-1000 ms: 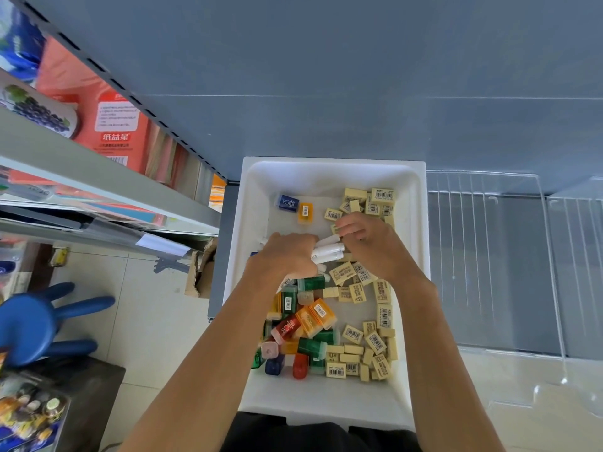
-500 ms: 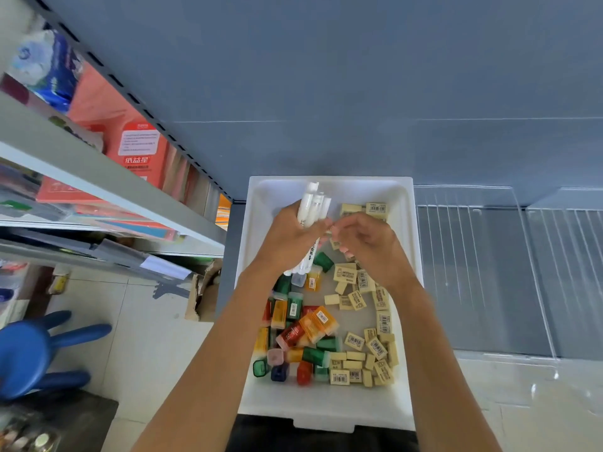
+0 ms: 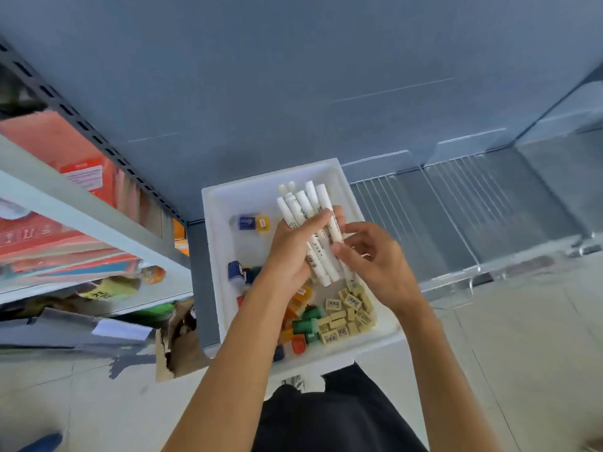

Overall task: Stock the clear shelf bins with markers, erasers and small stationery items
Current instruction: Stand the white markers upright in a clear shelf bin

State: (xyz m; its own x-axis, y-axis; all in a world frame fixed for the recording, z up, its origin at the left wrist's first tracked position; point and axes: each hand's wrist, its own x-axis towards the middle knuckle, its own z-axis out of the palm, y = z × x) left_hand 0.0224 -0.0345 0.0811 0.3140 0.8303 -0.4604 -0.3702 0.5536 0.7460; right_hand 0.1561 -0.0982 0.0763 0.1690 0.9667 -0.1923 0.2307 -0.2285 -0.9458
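Erasers [image 3: 350,313] at tray's [image 3: 215,256] near right corner, sharpeners [image 3: 305,326] left; clear bins [image 3: 456,216] right of tray.

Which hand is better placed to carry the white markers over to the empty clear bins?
Left. The left hand already grips the bundle of white markers; the right hand only touches it with fingertips, though the clear ribbed shelf bins lie rightward.

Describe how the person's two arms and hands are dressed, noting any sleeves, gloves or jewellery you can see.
Both forearms are bare right down to the bottom edge of the picture: no sleeves show. The left hand and right hand wear no gloves, and no watch or bracelet shows at either wrist. The picture is too blurred to rule out a ring on the fingers. Dark clothing covers the body below.
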